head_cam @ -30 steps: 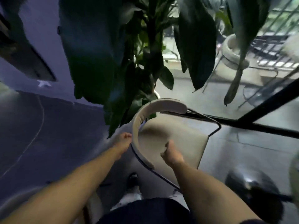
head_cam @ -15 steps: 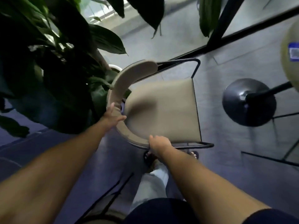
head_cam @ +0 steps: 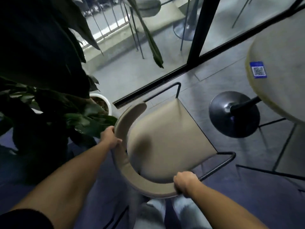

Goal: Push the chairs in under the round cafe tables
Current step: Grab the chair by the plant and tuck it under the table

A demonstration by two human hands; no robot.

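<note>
A beige chair (head_cam: 166, 139) with a curved backrest and thin black metal frame stands just in front of me. My left hand (head_cam: 109, 138) grips the left side of the curved backrest. My right hand (head_cam: 185, 183) is closed on the backrest's right end, near the black armrest bar. The round cafe table (head_cam: 283, 63), pale with a blue QR sticker, is at the right edge, on a black pole with a round dark base (head_cam: 234, 114). The chair's seat front faces that base, with floor between them.
A large dark-leaved plant in a white pot (head_cam: 102, 103) crowds the left, touching the chair back. A black-framed glass wall (head_cam: 203, 30) runs behind. Thin black legs of another chair (head_cam: 280, 146) stand under the table at right. My legs are below.
The view has swung right and down, bringing the table and its base into sight. The chair has turned with its seat toward the table base. Both hands stay on the backrest.
</note>
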